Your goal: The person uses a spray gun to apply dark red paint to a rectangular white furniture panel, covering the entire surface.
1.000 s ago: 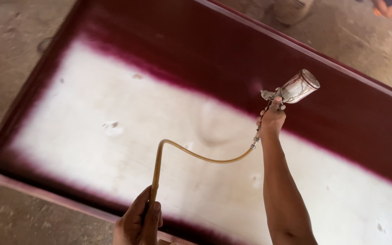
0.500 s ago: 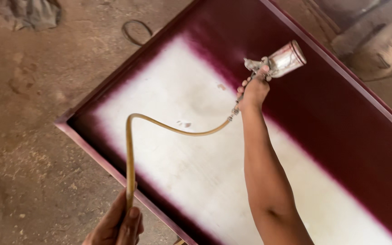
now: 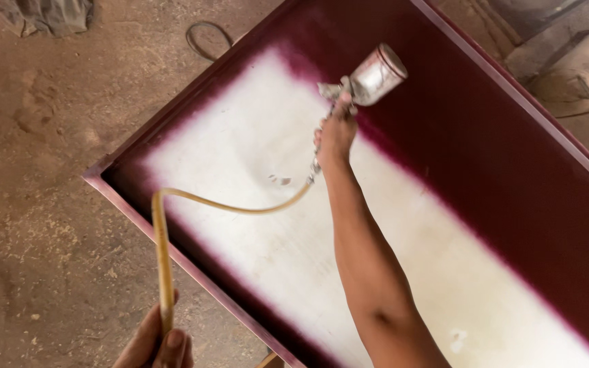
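A spray gun (image 3: pixel 366 82) is being gripped in the right hand (image 3: pixel 335 133) over a maroon-edged white panel (image 3: pixel 253 170); its yellow hose (image 3: pixel 161 259), pinched in the left hand (image 3: pixel 158 344), is best being kept clear of wet paint.

A dusty brown dirt floor (image 3: pixel 42 204) strewn with wood shavings, a crumpled grey cloth (image 3: pixel 48 15) lying at top left.

The spray gun (image 3: pixel 359 85), a paint-flecked metal body with a silvery cup tilted up to the right, hung over the panel's dark red edge. Its yellow air hose (image 3: pixel 165 272) sagged from the handle, looped left, then ran straight down.
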